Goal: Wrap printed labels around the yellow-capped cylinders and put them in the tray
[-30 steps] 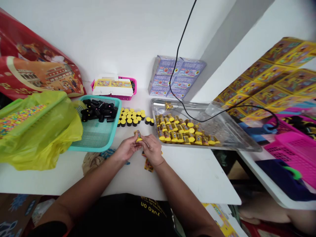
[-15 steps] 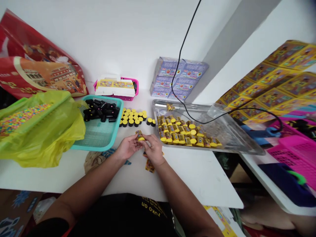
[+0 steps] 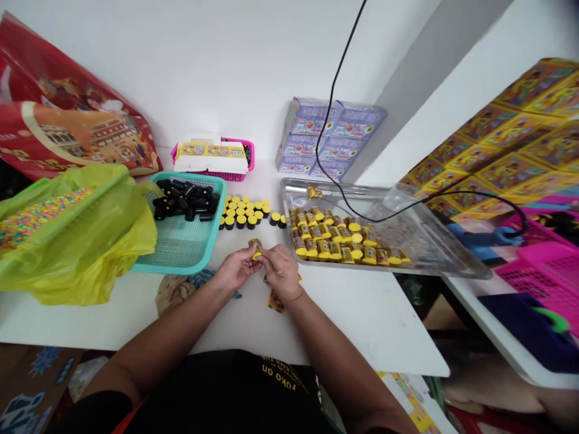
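Observation:
Between my left hand and my right hand is a small canister with a yellow cap and a printed wrap. Fingers of both hands are closed on it, just above the white table. Beneath my right hand lie printed labels, partly hidden by it. Beyond my hands stand rows of black canisters with yellow caps. To the right, a metal tray holds many wrapped canisters lying side by side.
A teal basket with black canisters is at left, beside a yellow bag of coloured beads. Purple boxes stand against the wall. A black cable hangs across the tray. A crumpled cloth lies near my left forearm.
My right fingers have shifted slightly over the canister's lower end, covering more of its yellow cap. The view has moved a little; the other things stay as they were.

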The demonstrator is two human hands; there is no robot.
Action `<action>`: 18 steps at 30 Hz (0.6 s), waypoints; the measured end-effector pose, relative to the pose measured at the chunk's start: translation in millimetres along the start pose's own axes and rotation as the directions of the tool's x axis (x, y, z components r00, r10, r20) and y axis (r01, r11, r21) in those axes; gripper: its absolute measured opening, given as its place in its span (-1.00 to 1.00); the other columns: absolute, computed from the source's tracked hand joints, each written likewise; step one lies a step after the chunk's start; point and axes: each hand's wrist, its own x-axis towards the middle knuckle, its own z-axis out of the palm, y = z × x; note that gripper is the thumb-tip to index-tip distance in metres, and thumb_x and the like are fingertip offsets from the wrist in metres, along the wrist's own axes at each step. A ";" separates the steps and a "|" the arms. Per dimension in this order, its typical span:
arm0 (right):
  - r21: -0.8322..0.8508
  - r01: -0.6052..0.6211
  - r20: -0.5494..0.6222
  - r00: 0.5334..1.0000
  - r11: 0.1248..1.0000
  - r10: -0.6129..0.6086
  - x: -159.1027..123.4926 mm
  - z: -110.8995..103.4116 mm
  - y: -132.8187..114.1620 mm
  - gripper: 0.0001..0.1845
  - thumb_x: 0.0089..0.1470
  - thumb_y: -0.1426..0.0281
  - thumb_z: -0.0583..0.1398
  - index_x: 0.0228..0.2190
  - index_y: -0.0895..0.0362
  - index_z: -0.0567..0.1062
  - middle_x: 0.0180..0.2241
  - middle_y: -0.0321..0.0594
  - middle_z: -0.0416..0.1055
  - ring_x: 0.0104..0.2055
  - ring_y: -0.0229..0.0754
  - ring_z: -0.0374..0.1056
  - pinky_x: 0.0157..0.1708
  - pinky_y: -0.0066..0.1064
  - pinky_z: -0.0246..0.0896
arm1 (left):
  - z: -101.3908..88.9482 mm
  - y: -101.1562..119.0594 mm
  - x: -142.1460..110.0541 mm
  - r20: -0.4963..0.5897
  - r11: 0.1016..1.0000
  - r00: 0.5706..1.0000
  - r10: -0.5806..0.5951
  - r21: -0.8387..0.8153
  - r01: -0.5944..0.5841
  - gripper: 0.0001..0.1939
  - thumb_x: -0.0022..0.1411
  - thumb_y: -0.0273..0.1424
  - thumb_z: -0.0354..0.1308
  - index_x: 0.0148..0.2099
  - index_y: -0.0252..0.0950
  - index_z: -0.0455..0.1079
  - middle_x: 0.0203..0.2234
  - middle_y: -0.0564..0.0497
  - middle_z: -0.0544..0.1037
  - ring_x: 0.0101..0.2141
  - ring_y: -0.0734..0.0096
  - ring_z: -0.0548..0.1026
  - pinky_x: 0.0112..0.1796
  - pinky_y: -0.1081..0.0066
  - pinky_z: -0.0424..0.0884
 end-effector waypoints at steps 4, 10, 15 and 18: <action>-0.096 -0.039 -0.010 0.999 0.995 0.039 0.1 -3.7 2.3 -0.83 0.16 0.37 0.20 -0.19 0.10 0.54 -0.43 -0.19 0.43 -0.33 -0.14 0.32 -0.29 -0.27 0.25 | -0.7 2.4 1.2 0.086 1.000 0.996 -0.022 -0.003 0.022 -0.90 0.20 -0.46 0.19 -0.29 -0.41 0.48 -0.45 -0.07 0.53 -0.41 0.45 0.48 -0.23 0.41 0.37; -0.047 -0.041 -0.036 0.999 0.998 0.040 0.0 -2.4 0.9 -0.76 0.16 0.38 0.20 -0.10 0.08 0.51 -0.34 -0.14 0.46 -0.27 -0.10 0.34 -0.26 -0.23 0.29 | -0.8 6.8 0.6 0.094 1.000 0.995 -0.013 -0.014 0.015 -0.86 0.20 -0.39 0.20 -0.25 -0.38 0.50 -0.40 -0.05 0.54 -0.41 0.47 0.46 -0.25 0.41 0.36; 0.030 -0.017 -0.044 0.999 0.999 0.018 -3.0 2.8 -0.2 -0.75 0.17 0.44 0.18 -0.10 0.06 0.51 -0.36 -0.16 0.47 -0.30 -0.12 0.34 -0.28 -0.24 0.30 | 0.3 2.5 -1.6 0.093 0.999 0.995 0.043 0.025 -0.046 -0.86 0.10 -0.42 0.31 -0.33 -0.40 0.48 -0.47 -0.01 0.51 -0.43 0.51 0.45 -0.30 0.46 0.33; 0.043 -0.026 -0.036 0.999 0.999 0.027 -3.9 3.0 0.4 -0.78 0.17 0.45 0.16 -0.14 0.05 0.52 -0.41 -0.19 0.46 -0.34 -0.15 0.33 -0.30 -0.25 0.29 | 1.4 0.1 -2.6 0.064 0.999 0.997 0.042 0.023 -0.043 -0.86 0.09 -0.43 0.32 -0.41 -0.41 0.44 -0.50 -0.02 0.50 -0.44 0.49 0.45 -0.29 0.44 0.34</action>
